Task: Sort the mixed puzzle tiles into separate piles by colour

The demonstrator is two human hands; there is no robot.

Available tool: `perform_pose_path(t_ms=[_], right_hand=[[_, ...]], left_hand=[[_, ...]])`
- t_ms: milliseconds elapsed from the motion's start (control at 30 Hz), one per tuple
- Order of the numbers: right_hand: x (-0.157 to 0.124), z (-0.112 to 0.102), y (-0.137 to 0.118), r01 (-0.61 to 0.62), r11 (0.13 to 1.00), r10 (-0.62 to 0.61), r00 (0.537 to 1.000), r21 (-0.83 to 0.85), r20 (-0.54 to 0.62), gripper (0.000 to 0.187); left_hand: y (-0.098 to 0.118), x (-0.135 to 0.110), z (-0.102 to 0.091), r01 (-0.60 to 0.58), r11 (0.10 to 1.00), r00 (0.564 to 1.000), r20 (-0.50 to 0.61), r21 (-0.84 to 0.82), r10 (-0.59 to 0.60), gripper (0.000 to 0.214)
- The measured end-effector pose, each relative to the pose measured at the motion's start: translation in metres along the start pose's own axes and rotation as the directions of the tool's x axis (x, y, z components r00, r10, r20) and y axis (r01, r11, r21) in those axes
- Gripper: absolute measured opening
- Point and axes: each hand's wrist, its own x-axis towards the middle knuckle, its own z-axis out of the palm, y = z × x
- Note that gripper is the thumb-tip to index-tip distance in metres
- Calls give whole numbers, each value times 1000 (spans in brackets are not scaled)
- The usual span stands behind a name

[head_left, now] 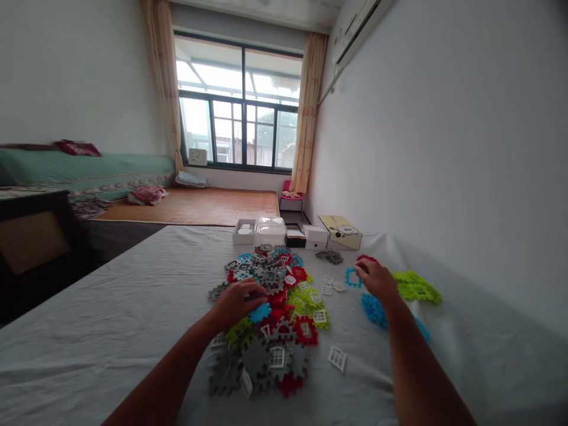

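My left hand [234, 303] pinches a blue toothed plastic tile [260, 312] on the mid-table heap of coloured plastic tiles [284, 331], best lifted straight up; whether my right hand [376, 279] has its grip closed, I cannot tell.

Matt plastic puzzle tiles [284, 307] on wrinkled grey cloth sheet [110, 331]

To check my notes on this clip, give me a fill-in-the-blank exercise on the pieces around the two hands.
1. The left hand rests on the mixed pile, its fingers on a ____ piece.
2. The stack farthest right, beyond the right hand, is ____.
3. The loose window insert nearest the camera is ____.
Missing words: blue; green; white.
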Motion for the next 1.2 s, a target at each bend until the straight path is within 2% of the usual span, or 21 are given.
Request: perform_pose_path(t_ms=[67, 167, 233, 333, 400, 433, 500, 533, 567, 633, 733, 833, 933, 1000, 1067, 1133, 1200], right_hand=[[2, -5, 29, -151, 978, 157, 987, -145, 31, 27], [-1, -2, 55, -340, 900, 367, 929, -274, 51, 28], [-3, 2, 60, -396, 870, 427, 903, -295, 46, 27], [-3, 5, 53, -373, 883, 396, 918, -284, 27, 26], [-1, 7, 37, -296, 920, 312, 950, -258, 20, 26], [-1, 9, 24, -217, 955, 226, 974, -200, 22, 28], [-4, 14, -10, 7, 999, -8, 1000, 42, 20, 31], [-9, 17, -29, 128, 971, -133, 991, 202, 9, 33], [-16, 20, -49, 229, 905, -244, 970, 358, -5, 34], [-34, 26, -88, 327, 778, -402, 915, 537, 25, 33], [-61, 33, -128, 384, 671, -557, 825, 634, 90, 29], [-74, 36, -142, 370, 644, -581, 806, 669, 114, 24], [-67, 32, -132, 325, 681, -538, 830, 657, 148, 19], [-53, 25, -112, 284, 751, -446, 884, 597, 140, 22], [-35, 16, -81, 224, 824, -315, 945, 520, 91, 26], [-19, 9, -45, 153, 901, -191, 980, 406, 54, 27], [-7, 4, -11, 46, 984, -59, 996, 174, 69, 27]], left_hand=[[3, 0, 0, 8, 1000, 1000, 1, -22, -8, 22], [2, 1, 1, 8, 998, 1000, -5, -56, -8, 23], [-1, 2, 1, 15, 996, 1000, -2, -85, -15, 25], [-7, 2, 3, 46, 988, 999, -5, -146, -47, 27], [-9, 2, 5, 67, 979, 997, -16, -194, -72, 28], [-9, 1, 7, 81, 972, 996, -19, -220, -87, 28], [-9, 1, 11, 116, 953, 992, -10, -280, -124, 30], [-9, 1, 13, 137, 939, 989, -1, -314, -145, 31], [-8, 1, 15, 155, 924, 987, 7, -351, -162, 32], [-5, 1, 18, 166, 892, 985, 19, -421, -174, 32], [3, 1, 21, 116, 862, 991, 5, -494, -131, 30], [12, 0, 23, 72, 841, 996, -3, -536, -86, 28], [15, 0, 25, 93, 825, 995, 20, -558, -99, 31], [13, 0, 25, 115, 837, 991, 6, -535, -132, 35], [9, 0, 23, 125, 861, 987, -30, -492, -161, 36], [7, 1, 21, 133, 878, 981, -68, -459, -184, 34], [5, 1, 19, 147, 885, 974, -93, -442, -209, 33]])
